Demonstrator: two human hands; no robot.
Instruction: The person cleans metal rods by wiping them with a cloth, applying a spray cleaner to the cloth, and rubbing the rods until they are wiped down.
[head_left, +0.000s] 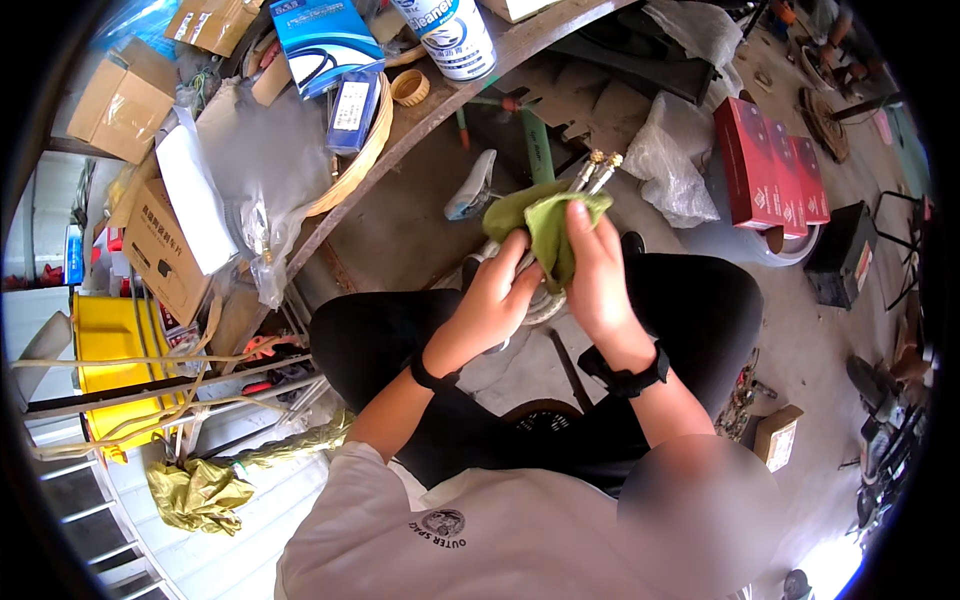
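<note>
In front of my knees a green cloth [550, 228] is wrapped around a pair of braided metal hoses [600, 178] with brass-coloured ends pointing up and away. My right hand [597, 275] presses the cloth against them, thumb on top. Closed from the left side, my left hand [490, 305] grips the lower part of the bundle; its fingertips touch the cloth. A pale coiled loop [543, 308] hangs just under both hands, and it looks like more of the hoses. The cloth and fingers hide the middle of the hoses.
A wooden bench [405, 150] at upper left bears a wicker basket [368, 165], a spray can [450, 38] and boxes. Red boxes [748, 168] stand on a round tub [790, 250] at right. A yellow bin [120, 365] is at far left, near a black battery-like box [840, 255] opposite.
</note>
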